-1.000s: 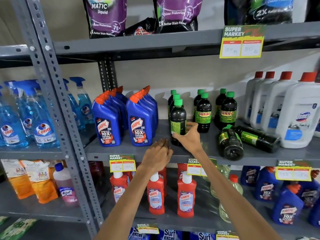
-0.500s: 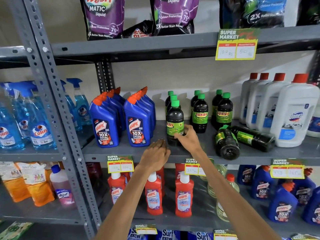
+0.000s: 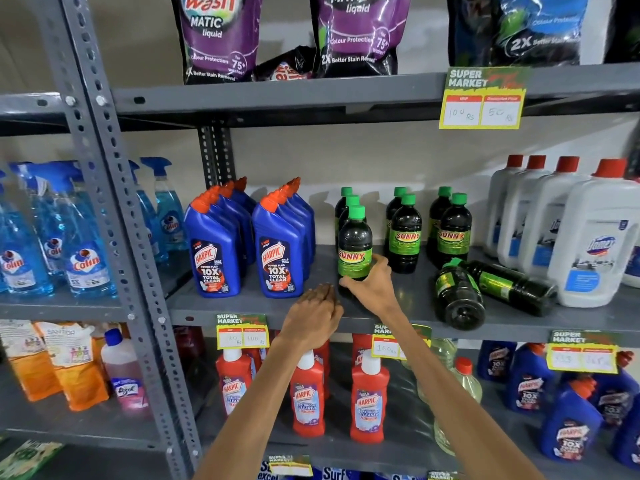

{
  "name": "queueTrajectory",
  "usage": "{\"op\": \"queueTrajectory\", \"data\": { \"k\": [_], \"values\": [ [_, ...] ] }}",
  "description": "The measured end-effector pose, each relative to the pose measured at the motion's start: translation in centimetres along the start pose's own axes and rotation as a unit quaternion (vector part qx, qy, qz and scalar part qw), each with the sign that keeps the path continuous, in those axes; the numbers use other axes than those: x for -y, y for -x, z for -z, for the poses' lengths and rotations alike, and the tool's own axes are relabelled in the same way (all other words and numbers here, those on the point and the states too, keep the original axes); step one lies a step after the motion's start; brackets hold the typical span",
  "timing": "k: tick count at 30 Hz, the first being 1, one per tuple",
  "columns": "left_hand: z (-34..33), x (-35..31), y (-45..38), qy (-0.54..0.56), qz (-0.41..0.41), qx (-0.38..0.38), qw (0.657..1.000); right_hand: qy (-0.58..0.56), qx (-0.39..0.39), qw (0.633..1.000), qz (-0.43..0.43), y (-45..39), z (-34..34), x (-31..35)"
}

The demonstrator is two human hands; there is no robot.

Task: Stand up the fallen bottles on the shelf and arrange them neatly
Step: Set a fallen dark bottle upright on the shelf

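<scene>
Dark Sunny bottles with green caps stand in three short rows on the grey middle shelf (image 3: 263,306). My right hand (image 3: 372,284) grips the base of the front left Sunny bottle (image 3: 354,247), which stands upright with its label facing me. My left hand (image 3: 317,315) rests palm down on the shelf's front edge, fingers together, holding nothing. Two fallen Sunny bottles lie on their sides to the right: one (image 3: 459,297) with its base toward me, the other (image 3: 512,285) lying across behind it.
Blue Harpic bottles (image 3: 280,251) stand left of the Sunny rows and white jugs with red caps (image 3: 588,237) stand to the right. Blue spray bottles (image 3: 83,244) fill the left bay. Red Harpic bottles (image 3: 308,393) stand on the shelf below. Price tags (image 3: 242,332) hang on shelf edges.
My right hand has turned the front left bottle so its label faces forward, and has slid down to its base. My left hand stays on the shelf edge.
</scene>
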State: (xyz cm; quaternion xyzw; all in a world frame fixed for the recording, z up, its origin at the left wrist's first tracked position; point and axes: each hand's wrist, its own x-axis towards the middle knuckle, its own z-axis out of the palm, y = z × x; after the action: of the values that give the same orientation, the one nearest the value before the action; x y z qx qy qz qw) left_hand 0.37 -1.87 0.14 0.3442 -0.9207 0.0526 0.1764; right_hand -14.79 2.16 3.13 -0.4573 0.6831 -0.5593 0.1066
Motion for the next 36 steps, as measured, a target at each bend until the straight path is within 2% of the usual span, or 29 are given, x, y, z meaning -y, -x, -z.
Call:
{"op": "queueTrajectory", "data": {
  "k": [11, 22, 27, 29, 32, 34, 36],
  "values": [
    [0.2, -0.3, 0.2, 0.009, 0.002, -0.012, 1.000, 0.023, -0.035, 0.999, 0.010, 0.4, 0.0, 0.1],
    [0.4, -0.7, 0.3, 0.018, 0.017, 0.001, 1.000, 0.045, -0.011, 0.999, 0.017, 0.7, 0.6, 0.1],
    [0.5, -0.7, 0.2, 0.026, 0.024, 0.008, 0.999, 0.028, 0.034, 0.999, 0.003, 2.0, 1.7, 1.3],
    [0.4, -0.7, 0.1, 0.028, 0.029, 0.012, 0.999, 0.072, 0.028, 0.997, 0.028, 3.4, 2.9, 1.8],
    [0.1, -0.6, 0.1, 0.047, 0.028, 0.014, 0.998, 0.157, -0.049, 0.982, 0.091, 5.6, 6.8, 2.4],
    [0.1, -0.5, 0.2, 0.051, 0.020, 0.001, 0.999, 0.232, -0.124, 0.958, 0.116, 6.1, 10.3, 2.9],
    [0.0, -0.5, 0.2, 0.034, 0.014, 0.000, 0.999, 0.350, -0.142, 0.923, 0.075, 5.2, 13.7, 3.1]
  ]
}}
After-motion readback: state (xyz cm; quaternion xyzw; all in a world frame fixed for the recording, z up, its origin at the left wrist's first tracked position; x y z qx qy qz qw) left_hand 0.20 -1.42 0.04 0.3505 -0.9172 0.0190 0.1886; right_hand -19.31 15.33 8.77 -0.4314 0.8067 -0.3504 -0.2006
